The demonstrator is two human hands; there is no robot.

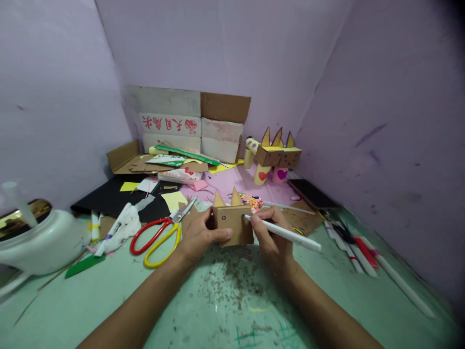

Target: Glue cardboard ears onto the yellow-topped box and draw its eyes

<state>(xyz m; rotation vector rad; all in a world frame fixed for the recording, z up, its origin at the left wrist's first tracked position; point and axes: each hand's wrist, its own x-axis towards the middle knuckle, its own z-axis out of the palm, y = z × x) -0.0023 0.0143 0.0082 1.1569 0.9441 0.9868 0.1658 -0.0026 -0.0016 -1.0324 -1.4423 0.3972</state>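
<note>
Cardboard box (240,229) with two pointed pieces (236,198) on top is clamped in your left hand (199,236), thumb (221,235) across its front, other fingers mostly hidden behind; your right hand (274,237) is closed around a white marker (290,234), its dark tip (244,216) at the face's upper right, roughly level with a small drawn circle (224,218). For a clean mark, brace the box firmly, press lightly, use the circle to judge height, and leave your thumb low, apart from the tip. Beneath your grip, the pale green table (196,310) is speckled with dark stains (236,286). Scissors (176,219) lie just left of your left hand, a white teapot (47,242) farther left, loose markers (350,249) right of your right hand. Beyond your grip stand box-headed figures (271,156) and an opened carton (218,135), against lilac walls (290,58).
</note>
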